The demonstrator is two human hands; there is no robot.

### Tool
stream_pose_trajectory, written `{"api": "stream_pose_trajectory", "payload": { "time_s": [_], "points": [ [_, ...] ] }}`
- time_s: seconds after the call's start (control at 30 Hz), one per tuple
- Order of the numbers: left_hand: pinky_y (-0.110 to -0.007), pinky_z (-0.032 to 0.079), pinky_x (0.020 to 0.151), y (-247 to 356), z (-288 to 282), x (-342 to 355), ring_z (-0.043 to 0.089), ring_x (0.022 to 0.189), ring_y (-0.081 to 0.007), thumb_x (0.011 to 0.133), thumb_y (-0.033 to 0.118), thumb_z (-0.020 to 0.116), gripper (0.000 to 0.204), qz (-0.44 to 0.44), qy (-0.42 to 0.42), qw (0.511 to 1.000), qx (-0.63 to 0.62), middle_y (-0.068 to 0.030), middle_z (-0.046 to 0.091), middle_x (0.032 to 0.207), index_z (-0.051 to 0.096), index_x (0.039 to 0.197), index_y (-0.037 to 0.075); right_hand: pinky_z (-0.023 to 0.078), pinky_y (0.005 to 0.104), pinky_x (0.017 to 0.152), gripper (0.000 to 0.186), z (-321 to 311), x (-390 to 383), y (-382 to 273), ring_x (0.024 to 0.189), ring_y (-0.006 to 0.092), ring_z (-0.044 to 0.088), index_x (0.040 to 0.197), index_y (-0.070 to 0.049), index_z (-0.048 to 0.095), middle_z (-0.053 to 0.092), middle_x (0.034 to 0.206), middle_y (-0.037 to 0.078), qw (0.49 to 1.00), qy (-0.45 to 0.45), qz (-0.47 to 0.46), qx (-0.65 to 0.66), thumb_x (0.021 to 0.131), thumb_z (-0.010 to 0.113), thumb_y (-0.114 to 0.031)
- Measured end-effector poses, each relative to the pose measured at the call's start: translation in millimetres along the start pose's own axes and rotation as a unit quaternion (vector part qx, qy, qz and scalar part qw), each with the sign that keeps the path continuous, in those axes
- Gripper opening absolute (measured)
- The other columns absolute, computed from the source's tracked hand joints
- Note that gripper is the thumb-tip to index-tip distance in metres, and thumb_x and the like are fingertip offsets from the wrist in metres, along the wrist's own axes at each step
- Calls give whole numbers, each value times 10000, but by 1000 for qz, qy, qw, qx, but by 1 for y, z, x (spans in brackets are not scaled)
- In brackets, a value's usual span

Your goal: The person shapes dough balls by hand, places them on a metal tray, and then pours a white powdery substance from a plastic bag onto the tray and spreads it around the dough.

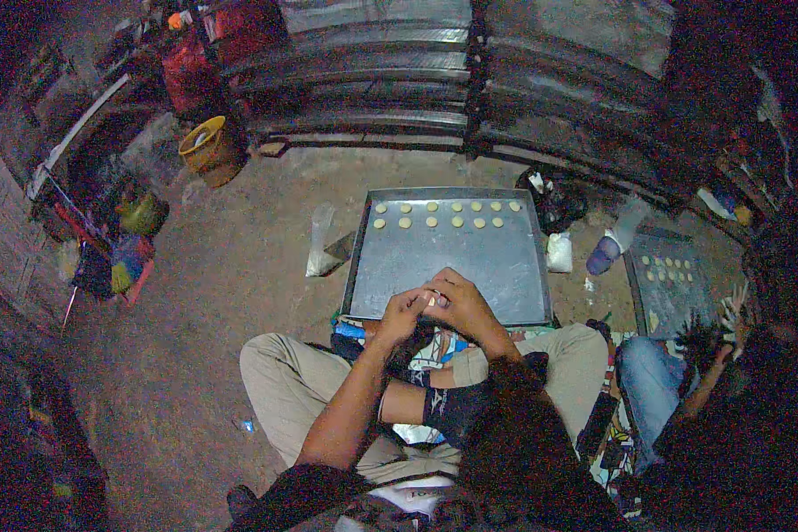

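Both of my hands meet over the near edge of a large metal baking tray (452, 266). My left hand (402, 315) and my right hand (459, 306) are closed, fingertips together around a small pale piece of dough (433, 301), which the fingers mostly cover. Two rows of small round flattened dough pieces (457, 222) lie along the tray's far side, and light dusty smears mark its surface. To the tray's left stands a clear plastic bag (319, 253) with white powder at its bottom. A white packet (559, 253) is beside the right rim.
On the right, another person in blue jeans (645, 381) sits by a second tray (674, 297) bearing similar dough rounds. A purple-and-white bag (603, 255) and a black plastic bag (559, 204) lie between. A yellow bucket (211, 160) stands far left, near slatted wall boards (363, 80).
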State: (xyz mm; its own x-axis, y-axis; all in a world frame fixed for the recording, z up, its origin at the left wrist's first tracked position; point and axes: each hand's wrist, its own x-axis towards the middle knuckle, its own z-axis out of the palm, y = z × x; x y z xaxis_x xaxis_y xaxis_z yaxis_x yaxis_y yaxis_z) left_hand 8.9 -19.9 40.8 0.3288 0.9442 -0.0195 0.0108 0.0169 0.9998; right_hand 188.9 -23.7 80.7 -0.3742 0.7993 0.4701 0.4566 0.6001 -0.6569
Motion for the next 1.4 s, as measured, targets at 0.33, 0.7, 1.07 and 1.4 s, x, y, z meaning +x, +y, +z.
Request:
{"api": "stream_pose_trajectory", "payload": {
  "time_s": [0.33, 0.7, 1.07, 1.4],
  "points": [
    [-268, 522, 773, 35, -12, 0, 652, 910, -137, 1059, 306, 505, 355, -157, 65, 971, -169, -45, 710, 1036, 660, 1178, 10, 536, 331, 730, 360, 2, 29, 22, 853, 237, 641, 1089, -78, 719, 651, 934, 93, 996, 43, -65, -43, 757, 825, -167],
    [-247, 492, 692, 9, -9, 22, 599, 783, -88, 998, 184, 632, 246, -62, 112, 989, -77, -10, 700, 939, 679, 1183, 29, 504, 348, 661, 218, 27, 27, 53, 730, 232, 636, 1052, -26, 668, 644, 890, 123, 996, 12, 89, 25, 854, 738, -83],
    [-281, 460, 657, 6, -9, 19, 582, 711, -133, 1002, 175, 598, 204, 119, 220, 962, 111, -56, 621, 768, 693, 967, -2, 490, 347, 707, 270, 36, 23, 37, 775, 207, 623, 1089, -41, 659, 667, 913, 100, 996, 27, 75, 34, 847, 756, -107],
    [-321, 493, 701, -2, -17, 20, 650, 778, -201, 971, 178, 624, 206, 40, 229, 963, 136, -108, 671, 850, 698, 1019, -8, 493, 337, 729, 213, 30, 29, 20, 767, 178, 626, 1012, -57, 679, 669, 896, 79, 985, -1, 120, 128, 856, 759, -177]
  ]
}}
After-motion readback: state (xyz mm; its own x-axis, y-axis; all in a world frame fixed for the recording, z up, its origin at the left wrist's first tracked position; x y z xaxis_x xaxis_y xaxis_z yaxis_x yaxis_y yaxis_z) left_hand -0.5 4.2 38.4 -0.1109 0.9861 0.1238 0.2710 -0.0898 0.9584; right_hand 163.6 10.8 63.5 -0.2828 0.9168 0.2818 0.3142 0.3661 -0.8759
